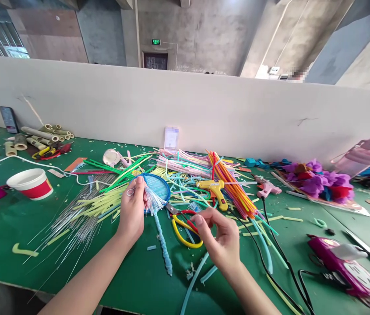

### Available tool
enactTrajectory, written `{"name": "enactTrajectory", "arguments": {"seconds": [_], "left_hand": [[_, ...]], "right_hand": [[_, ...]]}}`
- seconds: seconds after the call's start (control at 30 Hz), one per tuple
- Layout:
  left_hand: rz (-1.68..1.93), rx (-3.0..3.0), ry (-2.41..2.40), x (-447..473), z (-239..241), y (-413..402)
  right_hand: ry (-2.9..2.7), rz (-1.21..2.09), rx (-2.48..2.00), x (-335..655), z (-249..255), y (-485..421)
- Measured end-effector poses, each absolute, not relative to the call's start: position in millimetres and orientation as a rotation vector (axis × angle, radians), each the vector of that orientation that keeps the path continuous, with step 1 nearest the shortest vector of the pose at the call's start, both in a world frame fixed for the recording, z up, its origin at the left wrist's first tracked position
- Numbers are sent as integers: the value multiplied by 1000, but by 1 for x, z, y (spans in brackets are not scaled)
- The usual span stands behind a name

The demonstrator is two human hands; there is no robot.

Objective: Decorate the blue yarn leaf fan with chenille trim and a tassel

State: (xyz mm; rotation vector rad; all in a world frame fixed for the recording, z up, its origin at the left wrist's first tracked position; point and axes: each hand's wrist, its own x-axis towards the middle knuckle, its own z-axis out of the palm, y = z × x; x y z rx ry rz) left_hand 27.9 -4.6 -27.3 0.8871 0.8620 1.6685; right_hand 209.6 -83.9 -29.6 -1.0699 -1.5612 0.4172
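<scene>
Left of the scissors (175, 230), the left hand (132, 211) firmly pinches a frayed, fibrous tassel (154, 200) by a round hoop (159, 184); right of them, the right hand (221, 234) curls loosely, its hold unclear.

A long, matte off-white partition panel (112, 105) stands along the back of a broad, flat-topped green table (139, 284); above it rises a rough grey concrete wall (201, 39), with a small, lit green rectangular exit sign (156, 42) over a dark, rectangular doorway (155, 61); at left, a brownish flat wall section (48, 33) adjoins a bright window with metal bars (1, 39); at right, a pale, slanting concrete pillar (263, 39) stands before a smooth blue-grey wall section (352, 48); pale light falls evenly.
</scene>
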Motion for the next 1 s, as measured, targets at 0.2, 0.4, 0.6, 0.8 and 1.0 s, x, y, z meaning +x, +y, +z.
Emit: {"name": "enactTrajectory", "arguments": {"seconds": [0.2, 0.4, 0.6, 0.8, 1.0], "left_hand": [[1550, 784, 717, 32, -22, -10], [1374, 859, 672, 39, -25, -15], [1260, 1227, 711, 44, -29, -25], [1137, 1399, 732, 45, -33, -30], [1097, 1484, 746, 45, -32, -28]], "right_hand": [[-1240, -359, -1042, 219, -28, -75], [-1694, -89, -1010, 201, -32, -79], [-1676, 273, -960, 188, -34, -80], [-1600, 266, -999, 194, -33, -78], [-1676, 138, -919, 194, -31, -77]]}}
